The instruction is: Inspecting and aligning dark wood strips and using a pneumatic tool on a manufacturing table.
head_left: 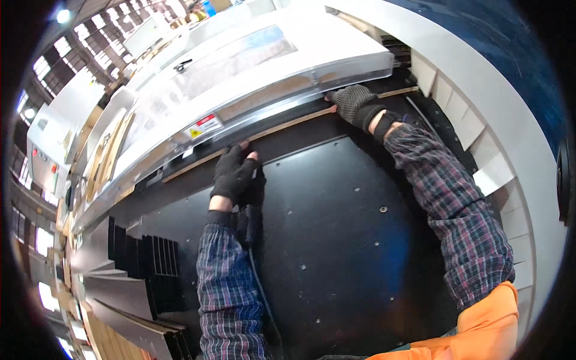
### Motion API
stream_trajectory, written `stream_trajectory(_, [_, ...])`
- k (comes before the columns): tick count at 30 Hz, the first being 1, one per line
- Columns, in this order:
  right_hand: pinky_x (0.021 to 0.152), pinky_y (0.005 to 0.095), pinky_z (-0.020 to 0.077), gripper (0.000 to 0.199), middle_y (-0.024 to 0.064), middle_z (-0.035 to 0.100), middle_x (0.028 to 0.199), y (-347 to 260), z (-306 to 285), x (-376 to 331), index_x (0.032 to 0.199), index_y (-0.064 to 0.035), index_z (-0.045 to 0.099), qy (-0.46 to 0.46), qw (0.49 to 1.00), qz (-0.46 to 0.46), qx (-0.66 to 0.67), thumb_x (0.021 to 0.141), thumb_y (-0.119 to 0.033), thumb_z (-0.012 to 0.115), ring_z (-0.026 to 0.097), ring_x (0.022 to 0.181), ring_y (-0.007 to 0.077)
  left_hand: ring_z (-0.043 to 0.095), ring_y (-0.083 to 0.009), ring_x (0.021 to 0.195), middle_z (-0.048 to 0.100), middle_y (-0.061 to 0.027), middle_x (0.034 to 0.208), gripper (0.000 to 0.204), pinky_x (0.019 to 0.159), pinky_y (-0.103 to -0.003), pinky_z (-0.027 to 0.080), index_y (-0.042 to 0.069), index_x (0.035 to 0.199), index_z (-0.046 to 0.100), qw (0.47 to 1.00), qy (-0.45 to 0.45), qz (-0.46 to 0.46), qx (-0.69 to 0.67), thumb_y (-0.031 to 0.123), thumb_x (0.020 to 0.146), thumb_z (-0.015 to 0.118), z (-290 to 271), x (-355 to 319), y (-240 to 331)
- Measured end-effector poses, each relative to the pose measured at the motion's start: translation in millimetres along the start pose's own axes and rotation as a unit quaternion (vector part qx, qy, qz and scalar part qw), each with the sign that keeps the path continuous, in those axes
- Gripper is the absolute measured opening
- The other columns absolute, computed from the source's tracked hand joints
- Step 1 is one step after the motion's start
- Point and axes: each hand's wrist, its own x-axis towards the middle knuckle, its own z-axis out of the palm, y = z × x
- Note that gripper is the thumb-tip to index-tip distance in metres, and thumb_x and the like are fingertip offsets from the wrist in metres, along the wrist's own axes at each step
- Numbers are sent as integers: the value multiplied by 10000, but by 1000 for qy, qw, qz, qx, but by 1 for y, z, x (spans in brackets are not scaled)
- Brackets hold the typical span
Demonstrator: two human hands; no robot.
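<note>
A long black board (288,127) with a raw light-brown edge lies across the far side of the black worktable (324,228), close along the white machine beam (270,84). My left hand (233,173), in a black fingerless glove, is closed at the board's near edge, its bare thumb and fingertip showing. Farther right, my right hand (355,105), in a grey mesh-backed glove, closes over the same edge near the board's right end. Its fingertips point left and are partly hidden. Both forearms wear plaid sleeves.
Several black panels (132,294) stand stacked at the lower left. A white curved guard (510,126) with pale slats borders the right side. A red-and-yellow warning label (204,125) is fixed to the beam. A control cabinet (48,156) with buttons stands at the far left.
</note>
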Motion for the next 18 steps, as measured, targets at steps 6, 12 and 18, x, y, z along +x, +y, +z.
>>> stream_trajectory(6, [754, 468, 546, 172, 172, 715, 930, -106, 26, 20, 939, -86, 690, 43, 995, -76, 40, 878, -227, 613, 699, 860, 351, 586, -362, 1167, 644, -185, 1199, 396, 1013, -429, 446, 43, 1222, 640, 999, 33, 7, -37, 252, 886, 629, 9, -10, 10])
stream_trajectory(12, [858, 501, 510, 251, 205, 676, 1051, -114, 55, 55, 1105, -102, 660, 36, 998, -56, -11, 903, -220, 568, 651, 1002, 391, 501, -385, 1224, 587, -207, 1229, 452, 1105, -466, 337, 37, 1219, 600, 983, 147, 83, -71, 219, 813, 675, 39, -49, 0])
stream_trajectory(18, [815, 441, 515, 156, 209, 685, 976, -89, 55, 65, 983, -55, 685, 28, 997, 22, 66, 837, -86, 638, 662, 982, 377, 354, -450, 1372, 462, -250, 1393, 633, 1176, -562, 199, -28, 1340, 487, 989, 46, 110, -86, 273, 816, 676, 40, -167, 86])
